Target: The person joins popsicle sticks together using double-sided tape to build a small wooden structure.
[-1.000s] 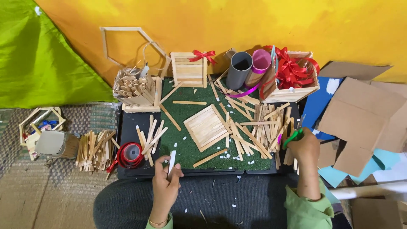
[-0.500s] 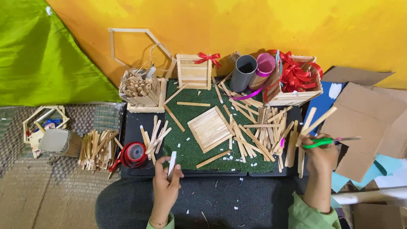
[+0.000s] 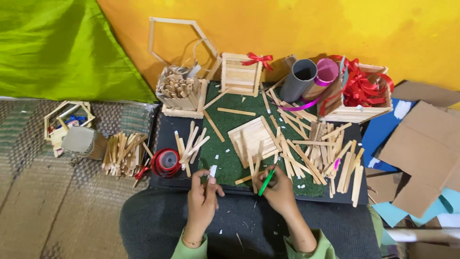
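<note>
Head view: a small white strip (image 3: 212, 170) is pinched upright between the fingertips of the left hand (image 3: 202, 199), just above the near edge of the black tray (image 3: 163, 139). A green pen (image 3: 266, 182) is gripped in the closed right hand (image 3: 278, 192), its tip resting near a loose wooden stick (image 3: 244, 179) on the green mat (image 3: 225, 163). The two hands are held near each other but apart. A red ribbon roll (image 3: 166, 162) is seen to the left.

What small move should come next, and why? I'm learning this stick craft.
Probably bring the hands together: the left hand pinches a small white strip, the right hand grips a green-handled tool, and they sit apart above the green mat.
</note>
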